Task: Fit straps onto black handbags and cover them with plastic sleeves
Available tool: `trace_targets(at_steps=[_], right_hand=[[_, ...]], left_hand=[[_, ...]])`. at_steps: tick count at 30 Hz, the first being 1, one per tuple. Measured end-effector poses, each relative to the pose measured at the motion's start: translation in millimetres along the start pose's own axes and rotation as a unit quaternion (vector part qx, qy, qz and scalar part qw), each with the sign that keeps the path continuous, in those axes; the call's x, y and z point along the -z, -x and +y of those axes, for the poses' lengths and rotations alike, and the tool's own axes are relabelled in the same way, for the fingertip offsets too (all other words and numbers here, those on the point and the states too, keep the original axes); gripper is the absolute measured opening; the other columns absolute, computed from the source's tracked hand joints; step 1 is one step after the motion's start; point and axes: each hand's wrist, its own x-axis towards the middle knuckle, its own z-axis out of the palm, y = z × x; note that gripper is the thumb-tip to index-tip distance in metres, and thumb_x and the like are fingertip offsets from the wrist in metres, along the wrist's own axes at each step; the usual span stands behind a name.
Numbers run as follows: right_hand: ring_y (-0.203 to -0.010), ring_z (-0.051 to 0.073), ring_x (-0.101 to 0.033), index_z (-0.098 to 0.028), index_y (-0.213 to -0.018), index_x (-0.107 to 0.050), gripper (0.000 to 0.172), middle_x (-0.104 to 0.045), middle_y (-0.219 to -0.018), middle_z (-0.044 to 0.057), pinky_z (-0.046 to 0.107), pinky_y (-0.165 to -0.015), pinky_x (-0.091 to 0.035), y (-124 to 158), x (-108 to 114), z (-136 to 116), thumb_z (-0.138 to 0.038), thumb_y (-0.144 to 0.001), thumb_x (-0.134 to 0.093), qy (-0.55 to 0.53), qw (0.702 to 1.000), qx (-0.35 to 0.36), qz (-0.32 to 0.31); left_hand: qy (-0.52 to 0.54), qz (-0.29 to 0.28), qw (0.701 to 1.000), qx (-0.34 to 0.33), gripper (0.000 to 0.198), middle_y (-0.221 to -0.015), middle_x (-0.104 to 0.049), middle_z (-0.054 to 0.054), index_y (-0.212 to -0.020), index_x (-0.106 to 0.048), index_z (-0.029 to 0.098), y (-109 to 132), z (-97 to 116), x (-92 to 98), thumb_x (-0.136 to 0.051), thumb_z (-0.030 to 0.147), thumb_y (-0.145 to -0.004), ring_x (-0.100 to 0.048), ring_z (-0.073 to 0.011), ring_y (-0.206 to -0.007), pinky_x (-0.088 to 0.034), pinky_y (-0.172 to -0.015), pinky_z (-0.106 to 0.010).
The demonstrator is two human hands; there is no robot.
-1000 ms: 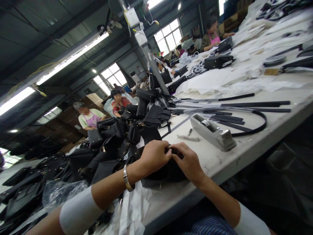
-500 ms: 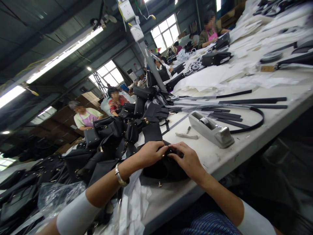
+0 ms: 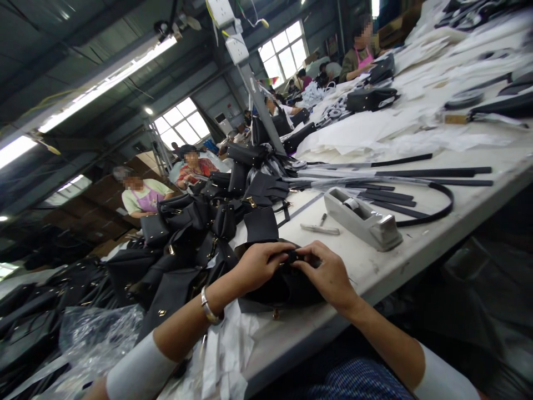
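A black handbag lies at the near edge of the table, its dark opening facing me and a small gold fitting on its near rim. My left hand, a silver bracelet at the wrist, pinches a small black part at the bag's upper side. From the other side, the thumb and fingers of my right hand close on the same part. Whether it is a strap end or a tab I cannot make out. Behind my left hand stands a black flap.
A grey tape dispenser, a white pen-like tool and black straps lie to the right. Black bags are heaped on the left beside clear plastic. A metal post rises behind. Several co-workers sit farther off.
Both hands stay at the bag; the fingertips have shifted slightly, and more of the small black part shows between them. The view has tilted a little.
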Motion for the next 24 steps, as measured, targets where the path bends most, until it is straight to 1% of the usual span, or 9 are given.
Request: trace_targets(at_steps=[2,4,7,9,11,13,16,19,24], right_hand=[[-0.069,0.017,-0.057,-0.021,-0.084,-0.072,0.010,-0.061,-0.074,-0.001,0.031,-0.067,-0.046,-2.8,6.1,-1.8,-0.023,-0.076,-0.077,-0.006,1.000,-0.022,-0.018],[-0.070,0.017,-0.057,-0.020,-0.083,-0.073,0.013,-0.063,-0.074,0.000,0.030,-0.068,-0.044,-8.1,12.4,-1.9,-0.028,-0.074,-0.078,-0.047,0.993,-0.079,-0.080],[-0.072,0.017,-0.059,-0.017,-0.086,-0.073,0.023,-0.067,-0.076,0.001,0.030,-0.068,-0.043,-17.9,19.0,0.4,-0.037,-0.075,-0.075,-0.129,0.959,-0.167,-0.187],[-0.072,0.017,-0.059,-0.016,-0.086,-0.072,0.028,-0.067,-0.076,0.002,0.029,-0.067,-0.042,-22.9,20.5,1.3,-0.043,-0.076,-0.073,-0.153,0.944,-0.189,-0.224],[-0.070,0.016,-0.056,-0.016,-0.083,-0.070,0.032,-0.066,-0.073,0.001,0.028,-0.065,-0.040,-26.0,20.8,0.4,-0.047,-0.076,-0.072,-0.157,0.937,-0.197,-0.242],[-0.068,0.015,-0.053,-0.016,-0.081,-0.068,0.036,-0.062,-0.071,0.000,0.027,-0.063,-0.038,-27.8,21.2,-2.3,-0.051,-0.074,-0.072,-0.158,0.932,-0.204,-0.254],[-0.066,0.014,-0.048,-0.017,-0.079,-0.065,0.041,-0.057,-0.068,-0.001,0.026,-0.061,-0.036,-29.3,24.0,-6.2,-0.056,-0.071,-0.073,-0.150,0.930,-0.208,-0.262],[-0.063,0.013,-0.045,-0.017,-0.080,-0.064,0.042,-0.054,-0.066,-0.002,0.026,-0.058,-0.034,-28.9,29.8,-4.6,-0.057,-0.071,-0.071,-0.129,0.932,-0.207,-0.267],[-0.058,0.012,-0.043,-0.019,-0.079,-0.063,0.029,-0.049,-0.061,-0.005,0.026,-0.055,-0.032,-21.1,45.8,15.1,-0.048,-0.078,-0.063,-0.037,0.949,-0.197,-0.243]], left_hand=[[-0.026,-0.008,0.999,-0.020,0.031,-0.113,-0.075,-0.006,-0.122,-0.069,0.023,2.6,-0.1,0.8,-0.051,0.024,-0.097,-0.069,-0.0212,-0.101,-0.048,-0.089,-0.027],[-0.065,-0.010,0.998,-0.026,0.032,-0.109,-0.076,-0.006,-0.123,-0.070,0.024,5.0,-1.4,1.6,-0.051,0.023,-0.097,-0.070,-0.0213,-0.096,-0.050,-0.084,-0.027],[-0.079,0.000,0.996,-0.037,0.030,-0.106,-0.076,-0.005,-0.122,-0.069,0.024,7.8,-3.6,1.2,-0.052,0.022,-0.098,-0.071,-0.0199,-0.092,-0.050,-0.079,-0.026],[-0.071,0.005,0.996,-0.053,0.028,-0.106,-0.076,-0.005,-0.121,-0.069,0.023,9.4,-2.6,-0.4,-0.056,0.028,-0.097,-0.071,-0.0193,-0.093,-0.050,-0.080,-0.025],[-0.089,0.019,0.994,-0.060,0.032,-0.106,-0.076,-0.004,-0.117,-0.070,0.022,10.6,1.4,-3.4,-0.066,0.039,-0.091,-0.071,-0.0209,-0.095,-0.050,-0.080,-0.026],[-0.131,0.043,0.989,-0.052,0.035,-0.106,-0.076,-0.004,-0.111,-0.070,0.023,11.2,7.8,-7.9,-0.072,0.045,-0.084,-0.071,-0.0227,-0.094,-0.050,-0.077,-0.027],[-0.181,0.075,0.980,-0.036,0.023,-0.102,-0.076,-0.001,-0.103,-0.071,0.025,11.0,17.6,-15.2,-0.069,0.040,-0.086,-0.072,-0.0217,-0.089,-0.048,-0.070,-0.026],[-0.175,0.094,0.979,-0.037,0.020,-0.100,-0.076,0.000,-0.103,-0.072,0.027,11.4,21.8,-19.8,-0.068,0.038,-0.086,-0.072,-0.0201,-0.087,-0.047,-0.068,-0.025],[-0.128,0.120,0.984,-0.031,0.024,-0.101,-0.077,-0.001,-0.104,-0.073,0.025,16.7,11.9,-22.2,-0.072,0.038,-0.083,-0.072,-0.0200,-0.090,-0.049,-0.074,-0.026]])
